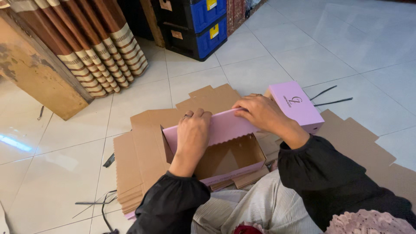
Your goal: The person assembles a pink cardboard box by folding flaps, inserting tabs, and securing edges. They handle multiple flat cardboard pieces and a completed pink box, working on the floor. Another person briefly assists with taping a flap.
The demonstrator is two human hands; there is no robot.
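Floor [329, 52]: large pale glossy tiles w/ thin grout lines; soft light reflections far right and at left edge. Brown-and-cream striped curtain [93, 47] hangs well up-left of the hands, beside a worn tan wooden panel [34, 73]. Stacked blue-and-black plastic crates [197, 24] stand straight beyond the hands, against a wooden post [151, 21]. Black plastic straps [331, 97] lie on tiles just right of the hands; more lie lower left.
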